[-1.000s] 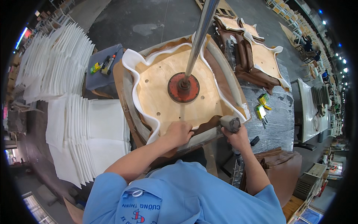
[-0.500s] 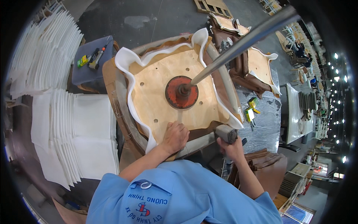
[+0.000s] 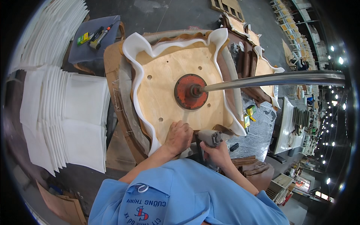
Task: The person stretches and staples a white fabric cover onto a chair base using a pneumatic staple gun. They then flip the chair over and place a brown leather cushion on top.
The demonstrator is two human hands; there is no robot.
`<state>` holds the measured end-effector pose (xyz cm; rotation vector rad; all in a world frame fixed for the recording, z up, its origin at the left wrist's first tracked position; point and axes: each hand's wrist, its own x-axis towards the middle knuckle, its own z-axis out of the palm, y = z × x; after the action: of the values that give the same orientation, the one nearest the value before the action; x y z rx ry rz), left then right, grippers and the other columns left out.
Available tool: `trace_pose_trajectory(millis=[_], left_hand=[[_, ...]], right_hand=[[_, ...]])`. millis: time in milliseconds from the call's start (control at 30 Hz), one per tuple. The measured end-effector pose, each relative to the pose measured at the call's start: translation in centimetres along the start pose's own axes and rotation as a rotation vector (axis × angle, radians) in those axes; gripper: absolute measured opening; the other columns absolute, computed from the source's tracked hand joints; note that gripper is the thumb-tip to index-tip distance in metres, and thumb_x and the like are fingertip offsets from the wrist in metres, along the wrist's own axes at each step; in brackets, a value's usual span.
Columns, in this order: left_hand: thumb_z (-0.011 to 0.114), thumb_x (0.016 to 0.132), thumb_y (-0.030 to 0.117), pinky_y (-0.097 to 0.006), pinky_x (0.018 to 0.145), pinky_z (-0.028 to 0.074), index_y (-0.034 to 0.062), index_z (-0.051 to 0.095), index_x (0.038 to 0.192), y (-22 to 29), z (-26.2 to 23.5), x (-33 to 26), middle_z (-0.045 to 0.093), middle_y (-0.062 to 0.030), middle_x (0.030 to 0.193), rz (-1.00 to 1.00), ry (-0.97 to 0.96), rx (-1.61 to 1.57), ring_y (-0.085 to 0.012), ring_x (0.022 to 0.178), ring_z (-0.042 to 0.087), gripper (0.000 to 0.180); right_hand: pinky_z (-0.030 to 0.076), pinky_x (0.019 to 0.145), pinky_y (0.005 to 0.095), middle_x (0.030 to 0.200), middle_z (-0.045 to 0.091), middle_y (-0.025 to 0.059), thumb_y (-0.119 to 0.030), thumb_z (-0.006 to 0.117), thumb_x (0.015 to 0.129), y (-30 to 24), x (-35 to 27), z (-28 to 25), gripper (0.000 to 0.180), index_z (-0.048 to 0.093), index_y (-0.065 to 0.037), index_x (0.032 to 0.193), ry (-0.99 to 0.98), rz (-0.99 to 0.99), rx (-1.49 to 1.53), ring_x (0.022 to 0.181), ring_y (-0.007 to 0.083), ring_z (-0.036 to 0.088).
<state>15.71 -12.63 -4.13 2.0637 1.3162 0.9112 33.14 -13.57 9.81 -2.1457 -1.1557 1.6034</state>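
A pale plywood seat board (image 3: 170,69) lies underside up, with white foam padding (image 3: 139,90) and a brown cover (image 3: 225,130) ruffled around its edges. A round red metal plate (image 3: 185,92) on a long steel rod presses on the board's middle. At the near edge my left hand (image 3: 180,138) is closed, fingers curled over the brown cover and knuckles against the wood; the hand hides the exact grip. Just right of it, my right hand (image 3: 218,153) grips a grey staple gun (image 3: 210,137), its nose pointing left at the seat's near edge.
Stacks of white foam sheets (image 3: 86,101) stand at the left. A blue padded seat (image 3: 80,52) behind them carries tools and a small box. To the right are a plastic-wrapped table (image 3: 258,129), folded brown covers (image 3: 255,167) and more upturned seats (image 3: 264,69). The steel rod (image 3: 270,79) crosses rightward.
The staple gun in my right hand has moved left, close to my left hand at the seat's near edge. My left hand keeps its place on the seat. The head view has turned slightly.
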Motion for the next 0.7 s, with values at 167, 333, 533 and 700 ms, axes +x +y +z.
trace_pose_trajectory(millis=[167,333,533,700], left_hand=[[0.075,0.088,0.016,-0.044,0.086,0.042,0.0114,0.067,0.084,0.3,0.4,-0.2,0.061,-0.0049,0.091,-0.017,-0.008,0.017,-0.0267,0.094,0.058,0.010],[0.074,0.088,0.015,-0.044,0.086,0.042,0.0108,0.067,0.085,0.6,0.4,-0.2,0.061,-0.0057,0.090,-0.025,-0.018,0.019,-0.0274,0.094,0.058,0.008],[0.069,0.085,0.013,-0.045,0.086,0.044,0.0104,0.067,0.080,1.2,1.3,0.2,0.063,-0.0073,0.088,-0.035,0.028,0.065,-0.0285,0.095,0.061,0.007],[0.074,0.089,0.020,-0.050,0.090,0.041,0.0082,0.069,0.094,2.1,1.0,1.3,0.062,-0.0113,0.104,-0.097,-0.038,0.072,-0.0345,0.105,0.057,0.014]], right_hand=[[0.048,0.051,0.0311,0.064,0.065,0.0025,-0.022,0.081,0.098,0.0,0.6,0.1,0.023,0.073,-0.001,0.097,-0.004,0.014,-0.043,0.054,0.0131,0.063],[0.047,0.050,0.0313,0.063,0.064,0.0030,-0.022,0.081,0.097,-0.7,0.6,0.5,0.023,0.071,-0.001,0.095,0.008,0.004,-0.021,0.053,0.0130,0.063],[0.050,0.051,0.0311,0.067,0.066,0.0030,-0.021,0.082,0.096,0.0,0.5,0.2,0.024,0.072,-0.001,0.104,0.031,-0.017,-0.067,0.053,0.0132,0.062],[0.053,0.056,0.0320,0.072,0.068,0.0031,-0.019,0.083,0.095,3.4,-2.4,-1.2,0.029,0.073,-0.001,0.114,0.196,-0.132,0.207,0.057,0.0138,0.064]])
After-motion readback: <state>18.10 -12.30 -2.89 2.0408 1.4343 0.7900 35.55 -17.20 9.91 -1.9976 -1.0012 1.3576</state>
